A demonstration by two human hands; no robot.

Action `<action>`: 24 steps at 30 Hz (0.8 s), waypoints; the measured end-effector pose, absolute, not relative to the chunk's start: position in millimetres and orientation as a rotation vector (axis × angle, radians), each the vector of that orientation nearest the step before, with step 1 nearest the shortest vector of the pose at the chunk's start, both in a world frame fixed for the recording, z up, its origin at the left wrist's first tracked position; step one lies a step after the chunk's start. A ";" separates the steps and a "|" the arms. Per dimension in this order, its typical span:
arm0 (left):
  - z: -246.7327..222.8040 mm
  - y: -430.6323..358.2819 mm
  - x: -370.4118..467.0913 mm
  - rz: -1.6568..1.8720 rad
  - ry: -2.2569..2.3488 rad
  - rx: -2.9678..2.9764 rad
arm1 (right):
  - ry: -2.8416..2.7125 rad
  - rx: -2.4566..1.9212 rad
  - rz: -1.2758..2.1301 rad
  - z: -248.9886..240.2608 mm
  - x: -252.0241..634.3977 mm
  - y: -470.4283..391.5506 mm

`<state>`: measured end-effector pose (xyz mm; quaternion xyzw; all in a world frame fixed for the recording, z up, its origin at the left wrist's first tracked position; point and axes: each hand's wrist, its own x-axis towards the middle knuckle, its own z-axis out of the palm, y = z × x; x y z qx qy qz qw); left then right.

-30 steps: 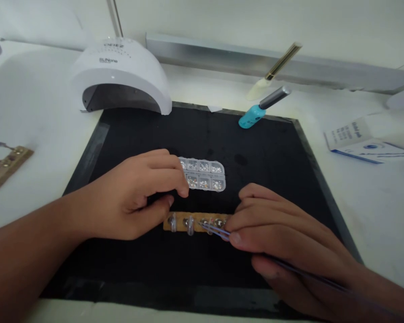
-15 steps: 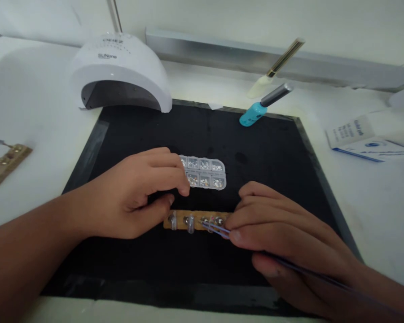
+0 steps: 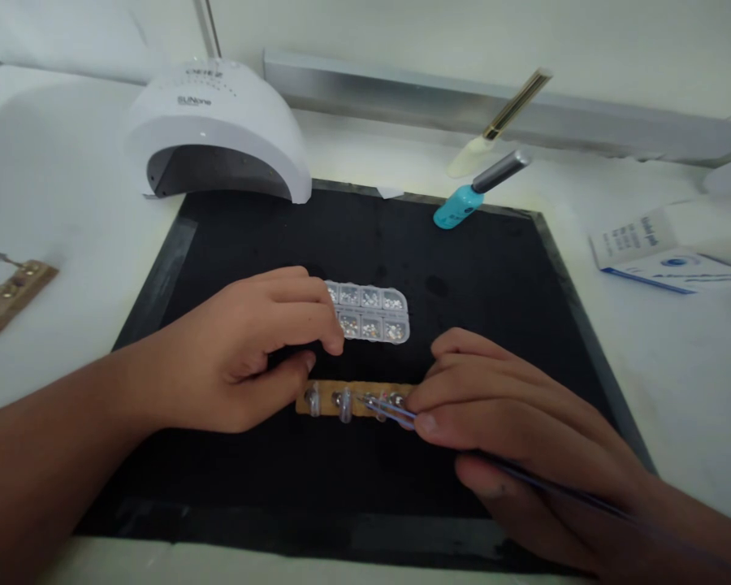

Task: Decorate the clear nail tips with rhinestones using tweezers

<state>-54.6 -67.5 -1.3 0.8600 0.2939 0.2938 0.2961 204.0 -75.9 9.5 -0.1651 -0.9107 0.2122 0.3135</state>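
Observation:
My right hand (image 3: 512,431) is closed around slim bluish tweezers (image 3: 395,413), whose tips point left over a narrow wooden nail stand (image 3: 359,388). Several clear nail tips (image 3: 344,405) sit in a row on the stand; its right end is hidden behind my right fingers. Beside the stand's left end rests my left hand (image 3: 261,349), with curled fingers, a gap between thumb and index, and nothing visible in it. Just behind lies a clear compartment box of small rhinestones (image 3: 370,313), partly covered by my left fingers. Whether the tweezers grip a stone is too small to tell.
A white nail lamp (image 3: 219,122) stands at the back left of the black mat (image 3: 268,496). A turquoise bottle (image 3: 459,207) and a pale bottle (image 3: 470,156) are at the back. Another wooden stand (image 3: 15,302) lies far left, and a white box (image 3: 663,248) is at right.
The tweezer tips have shifted very slightly left and up over the stand. My left hand, the rhinestone box and the stand have not moved.

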 end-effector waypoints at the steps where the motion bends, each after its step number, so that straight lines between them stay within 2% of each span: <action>1: -1.3 -67.5 -54.7 0.782 0.780 2.291 | -2.398 -0.433 0.555 9.0 203.8 -75.7; 24: -1.0 -67.2 -54.6 0.777 0.800 2.311 | -2.493 -0.530 0.567 14.7 208.4 -79.4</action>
